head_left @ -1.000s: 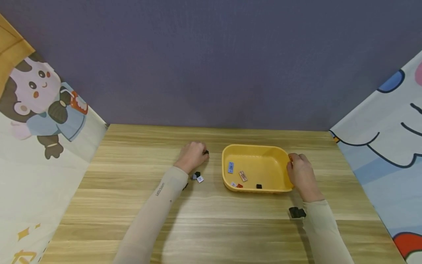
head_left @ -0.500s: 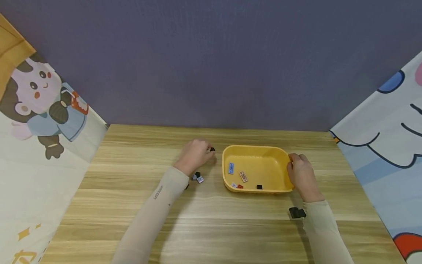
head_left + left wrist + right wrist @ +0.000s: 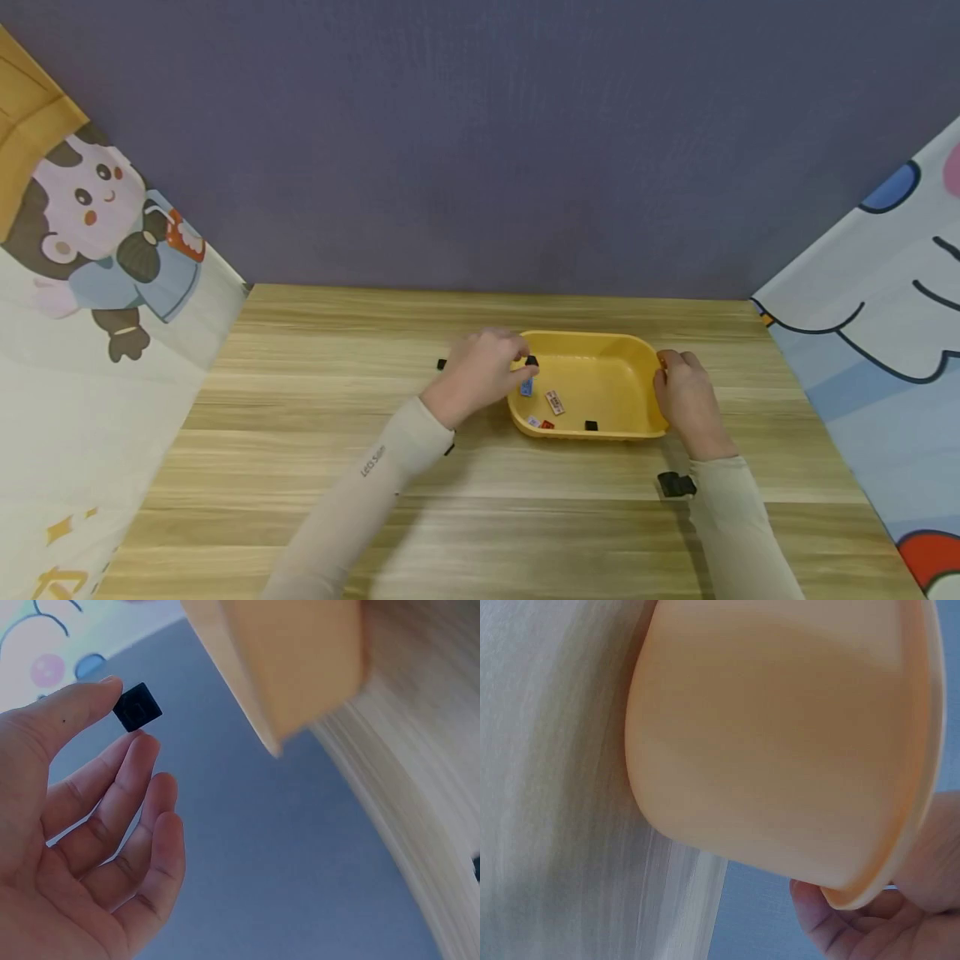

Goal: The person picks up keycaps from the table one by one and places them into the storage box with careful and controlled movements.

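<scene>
My left hand [image 3: 480, 371] is over the left end of a yellow plastic basket [image 3: 600, 435]. Between its thumb and a fingertip it pinches a small black keycap [image 3: 138, 707], with the other fingers loosely bent in the left wrist view. The basket's floor carries a blue keycap [image 3: 527, 387], a beige keycap [image 3: 555, 402], a white one, a red keycap [image 3: 547, 425] and another black keycap [image 3: 592, 426]. At the basket's right end my right hand [image 3: 690, 400] grips the rim, the fingers curled over it in the right wrist view.
A small black piece [image 3: 442, 364] lies on the wooden table [image 3: 525, 525] left of the basket. Another dark piece [image 3: 449, 449] shows beside the left sleeve, which hides part of the tabletop. A dark wall [image 3: 480, 167] rises behind the table; printed cartoon panels flank it.
My left hand has carried the black keycap rightward from the table to above the basket. Its forearm now covers the small cluster of pieces seen before. The right hand stays on the rim.
</scene>
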### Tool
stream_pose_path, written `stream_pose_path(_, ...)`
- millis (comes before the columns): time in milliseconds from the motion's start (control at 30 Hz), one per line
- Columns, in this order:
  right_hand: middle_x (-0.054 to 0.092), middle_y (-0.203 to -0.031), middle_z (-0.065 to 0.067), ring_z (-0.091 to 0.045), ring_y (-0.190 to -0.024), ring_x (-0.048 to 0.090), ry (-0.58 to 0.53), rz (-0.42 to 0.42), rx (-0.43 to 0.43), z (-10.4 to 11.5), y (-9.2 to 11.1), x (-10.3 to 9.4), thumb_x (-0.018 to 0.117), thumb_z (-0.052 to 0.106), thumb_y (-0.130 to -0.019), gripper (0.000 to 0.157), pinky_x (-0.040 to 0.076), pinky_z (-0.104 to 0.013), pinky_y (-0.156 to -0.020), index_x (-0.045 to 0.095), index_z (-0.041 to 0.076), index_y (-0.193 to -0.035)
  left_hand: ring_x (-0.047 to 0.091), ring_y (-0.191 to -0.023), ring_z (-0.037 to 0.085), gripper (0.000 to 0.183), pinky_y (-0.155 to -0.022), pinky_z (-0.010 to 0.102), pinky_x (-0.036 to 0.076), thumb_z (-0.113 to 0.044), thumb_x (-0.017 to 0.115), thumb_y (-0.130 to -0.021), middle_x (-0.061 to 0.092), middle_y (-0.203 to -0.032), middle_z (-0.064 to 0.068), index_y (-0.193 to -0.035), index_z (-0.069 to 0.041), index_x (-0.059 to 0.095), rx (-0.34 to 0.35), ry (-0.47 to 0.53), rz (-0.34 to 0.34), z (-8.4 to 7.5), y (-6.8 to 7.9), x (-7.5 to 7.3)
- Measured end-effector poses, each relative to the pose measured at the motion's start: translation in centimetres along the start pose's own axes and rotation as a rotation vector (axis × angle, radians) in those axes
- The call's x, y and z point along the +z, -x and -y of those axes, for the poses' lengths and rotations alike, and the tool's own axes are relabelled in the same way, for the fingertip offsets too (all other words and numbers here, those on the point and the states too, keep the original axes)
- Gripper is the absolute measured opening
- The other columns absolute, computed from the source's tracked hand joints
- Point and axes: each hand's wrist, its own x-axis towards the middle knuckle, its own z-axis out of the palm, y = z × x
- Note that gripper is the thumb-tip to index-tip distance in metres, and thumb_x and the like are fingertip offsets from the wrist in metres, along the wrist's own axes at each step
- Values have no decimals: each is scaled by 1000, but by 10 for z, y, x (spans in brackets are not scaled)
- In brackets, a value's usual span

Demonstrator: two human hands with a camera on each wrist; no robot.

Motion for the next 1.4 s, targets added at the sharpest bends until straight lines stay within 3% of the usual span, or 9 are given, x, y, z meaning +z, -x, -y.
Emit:
stream_pose_path(300,55,-101,-35,-47,-89,57,-7,2,-8,-1,0,1,56,-5,-94,25,51,-58,-75,57,-19,-115,61,-79,10,29,-64,23,51,-41,71,-93,70,-95,-5,-103,-15,76,50,17,34,-20,0,7)
stream_pose_path(733,55,-101,-35,-47,-88,57,-3,-8,-23,0,-1,1,56,-5,-94,25,51,-58,-75,57,-19,-115,64,-81,10,31,-66,24,53,-40,70,-94,72,-97,-2,-106,-12,76,29,34,37,-16,3,6)
stream_pose_path(1033,55,-101,-36,-48,-89,57,-2,-7,-19,1,-2,1,57,-6,-93,25,51,-59,-76,56,-20,-115,66,-81,12,23,-67,29,55,-33,70,-95,72,-95,-2,-102,-12,77,-40,52,-41,6,22,-2)
stream_pose_path(1200,55,-101,-36,-48,-89,57,3,-7,-22,1,-2,1,58,-7,-93,25,51,-58,-75,57,-19,-114,67,-79,14,20,-65,30,55,-30,71,-94,72,-95,-1,-102,-13,77,-133,69,-89,25,36,-8)
stream_pose_path(1400,55,-100,-36,-48,-88,57,4,-23,-33,1,-2,1,59,-7,-92,25,51,-59,-74,57,-19,-113,65,-73,13,14,-62,32,55,-24,74,-92,72,-92,1,-98,-11,77,-187,65,-145,51,54,-11)
